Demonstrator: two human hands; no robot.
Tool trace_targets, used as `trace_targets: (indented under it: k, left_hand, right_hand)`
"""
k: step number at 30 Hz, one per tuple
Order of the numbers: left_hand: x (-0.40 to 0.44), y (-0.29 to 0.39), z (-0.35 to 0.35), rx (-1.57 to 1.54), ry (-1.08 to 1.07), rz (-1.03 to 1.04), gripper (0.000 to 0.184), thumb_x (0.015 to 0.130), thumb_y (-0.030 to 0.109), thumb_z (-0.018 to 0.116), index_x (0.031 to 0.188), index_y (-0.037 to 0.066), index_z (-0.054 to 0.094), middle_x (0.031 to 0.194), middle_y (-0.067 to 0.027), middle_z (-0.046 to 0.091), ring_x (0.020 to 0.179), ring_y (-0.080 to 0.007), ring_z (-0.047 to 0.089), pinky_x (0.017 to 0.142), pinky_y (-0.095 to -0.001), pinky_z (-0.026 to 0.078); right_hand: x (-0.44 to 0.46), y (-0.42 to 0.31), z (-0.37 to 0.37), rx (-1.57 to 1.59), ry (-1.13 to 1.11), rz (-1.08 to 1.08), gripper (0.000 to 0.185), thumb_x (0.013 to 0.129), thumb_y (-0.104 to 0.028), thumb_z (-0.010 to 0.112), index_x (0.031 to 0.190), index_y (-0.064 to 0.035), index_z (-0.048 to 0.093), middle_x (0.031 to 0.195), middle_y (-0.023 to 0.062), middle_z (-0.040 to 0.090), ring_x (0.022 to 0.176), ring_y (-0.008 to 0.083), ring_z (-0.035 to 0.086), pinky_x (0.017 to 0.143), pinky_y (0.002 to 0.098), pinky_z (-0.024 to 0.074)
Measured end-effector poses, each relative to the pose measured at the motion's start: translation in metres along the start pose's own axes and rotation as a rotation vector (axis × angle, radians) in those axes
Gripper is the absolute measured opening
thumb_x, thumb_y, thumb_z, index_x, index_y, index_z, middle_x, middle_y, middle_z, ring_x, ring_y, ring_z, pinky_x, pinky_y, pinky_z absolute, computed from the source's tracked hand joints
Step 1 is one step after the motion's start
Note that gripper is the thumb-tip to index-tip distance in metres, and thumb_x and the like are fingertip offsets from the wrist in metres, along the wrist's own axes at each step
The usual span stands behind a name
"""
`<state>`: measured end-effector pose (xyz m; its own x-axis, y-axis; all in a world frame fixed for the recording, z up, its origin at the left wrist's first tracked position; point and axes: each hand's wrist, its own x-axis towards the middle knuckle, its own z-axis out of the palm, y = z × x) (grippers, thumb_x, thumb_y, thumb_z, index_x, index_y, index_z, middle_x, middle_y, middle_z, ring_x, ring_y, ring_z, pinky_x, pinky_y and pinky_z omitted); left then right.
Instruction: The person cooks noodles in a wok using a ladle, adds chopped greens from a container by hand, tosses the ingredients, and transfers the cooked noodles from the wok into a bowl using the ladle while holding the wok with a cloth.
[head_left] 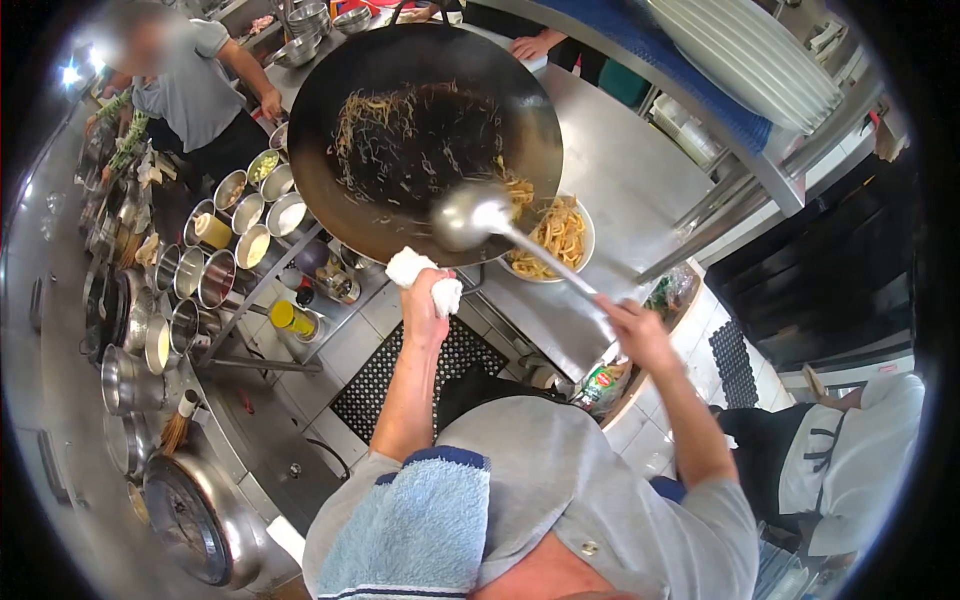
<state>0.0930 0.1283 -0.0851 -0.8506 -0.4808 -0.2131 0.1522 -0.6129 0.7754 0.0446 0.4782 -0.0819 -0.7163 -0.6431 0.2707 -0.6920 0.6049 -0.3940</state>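
Observation:
My left hand [427, 305] is closed round a folded white cloth [408, 266] at the near edge of a large dark wok [345, 215]. The handle or rim under the cloth is hidden. The wok is tilted towards the right, over a white bowl [592, 235] of thick noodles [556, 240]. In my right hand [640, 335] is the long handle of a metal ladle [465, 218], its bowl blurred at the wok's lower right side. Some noodles hang at the wok's lip beside the bowl, and thin strands cling to its dark inside.
Several metal containers [215, 280] of ingredients stand on the left, near a yellow-lidded jar [290, 318]. A steel counter [630, 160] lies under the bowl. Stacked white plates [750, 60] sit on the upper right shelf. People stand at upper left [190, 80] and lower right [860, 460].

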Motion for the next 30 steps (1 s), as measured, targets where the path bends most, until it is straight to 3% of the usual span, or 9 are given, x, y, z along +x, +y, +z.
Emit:
trace_targets:
  k: [2, 5, 8, 9, 14, 18, 22, 28, 30]
  left_hand:
    - [-0.009, -0.002, 0.000, 0.004, 0.042, 0.027, 0.006, 0.075, 0.007, 0.058, 0.078, 0.003, 0.058, 0.072, -0.0084, 0.061, 0.063, -0.0170, 0.061, 0.055, -0.0277, 0.050]
    - [-0.008, -0.008, -0.007, 0.005, 0.051, 0.022, 0.007, 0.075, 0.007, 0.058, 0.079, 0.002, 0.059, 0.074, -0.0089, 0.062, 0.064, -0.0175, 0.061, 0.057, -0.0288, 0.050]
    - [-0.012, -0.004, -0.001, -0.015, 0.043, -0.005, 0.012, 0.073, 0.003, 0.059, 0.085, 0.003, 0.056, 0.073, -0.0078, 0.060, 0.062, -0.0170, 0.060, 0.053, -0.0294, 0.049]
    - [-0.014, -0.002, 0.002, -0.018, 0.038, -0.004, 0.012, 0.073, 0.003, 0.058, 0.084, 0.003, 0.056, 0.073, -0.0077, 0.060, 0.062, -0.0170, 0.060, 0.053, -0.0294, 0.049]
    - [-0.004, -0.005, -0.005, -0.006, 0.023, 0.029, 0.008, 0.073, 0.004, 0.059, 0.081, 0.003, 0.057, 0.073, -0.0072, 0.060, 0.063, -0.0165, 0.060, 0.053, -0.0295, 0.048]
    - [-0.002, -0.003, -0.007, 0.005, 0.013, 0.054, 0.008, 0.074, 0.004, 0.059, 0.082, 0.003, 0.057, 0.073, -0.0078, 0.061, 0.062, -0.0165, 0.060, 0.052, -0.0296, 0.048]
    - [-0.006, -0.003, -0.002, 0.000, 0.008, 0.035, 0.010, 0.074, 0.004, 0.059, 0.084, 0.003, 0.057, 0.074, -0.0085, 0.062, 0.061, -0.0167, 0.060, 0.052, -0.0295, 0.048]
    - [-0.003, -0.003, -0.007, -0.017, 0.001, 0.044, 0.011, 0.074, 0.003, 0.058, 0.084, 0.002, 0.056, 0.072, -0.0077, 0.060, 0.063, -0.0170, 0.061, 0.054, -0.0291, 0.049]
    - [-0.004, -0.004, -0.010, 0.013, 0.007, 0.038, 0.010, 0.074, 0.002, 0.058, 0.084, 0.003, 0.056, 0.072, -0.0075, 0.060, 0.063, -0.0170, 0.061, 0.054, -0.0291, 0.049]
  right_hand:
    - [-0.005, 0.027, -0.035, -0.247, -0.008, -0.029, 0.052, 0.080, -0.006, 0.064, 0.130, -0.0179, 0.058, 0.077, 0.0149, 0.058, 0.059, 0.0333, 0.060, 0.055, 0.0419, 0.0519]
    - [0.038, 0.005, -0.044, -0.092, 0.023, 0.115, 0.052, 0.081, -0.004, 0.062, 0.131, -0.0172, 0.057, 0.078, 0.0169, 0.059, 0.064, 0.0347, 0.061, 0.063, 0.0423, 0.0530]
    - [0.082, -0.031, 0.008, 0.176, 0.087, 0.226, 0.053, 0.083, -0.004, 0.061, 0.133, -0.0229, 0.054, 0.108, 0.0247, 0.062, 0.087, 0.0400, 0.064, 0.079, 0.0435, 0.0521]
    - [0.085, -0.035, 0.035, 0.286, 0.181, 0.205, 0.056, 0.083, -0.004, 0.064, 0.134, -0.0225, 0.053, 0.089, 0.0201, 0.065, 0.074, 0.0333, 0.064, 0.074, 0.0414, 0.0513]
    - [0.003, -0.033, 0.007, 0.153, -0.017, 0.239, 0.049, 0.084, -0.005, 0.063, 0.131, -0.0183, 0.057, 0.076, 0.0176, 0.059, 0.064, 0.0363, 0.059, 0.065, 0.0438, 0.0506]
    - [-0.029, -0.003, -0.053, -0.008, 0.030, 0.149, 0.047, 0.081, -0.002, 0.065, 0.127, -0.0124, 0.060, 0.075, 0.0157, 0.059, 0.063, 0.0338, 0.060, 0.060, 0.0431, 0.0494]
    - [0.025, -0.030, -0.017, 0.125, 0.091, 0.219, 0.051, 0.085, -0.007, 0.064, 0.131, -0.0255, 0.056, 0.083, 0.0159, 0.062, 0.069, 0.0346, 0.061, 0.066, 0.0441, 0.0493]
    - [-0.030, 0.016, -0.035, -0.079, 0.024, 0.090, 0.051, 0.082, -0.007, 0.066, 0.130, -0.0238, 0.058, 0.077, 0.0121, 0.060, 0.062, 0.0304, 0.061, 0.059, 0.0400, 0.0515]
    - [-0.021, 0.011, -0.067, -0.177, -0.033, 0.194, 0.051, 0.083, -0.006, 0.065, 0.130, -0.0222, 0.058, 0.082, 0.0146, 0.062, 0.066, 0.0322, 0.063, 0.064, 0.0413, 0.0529]
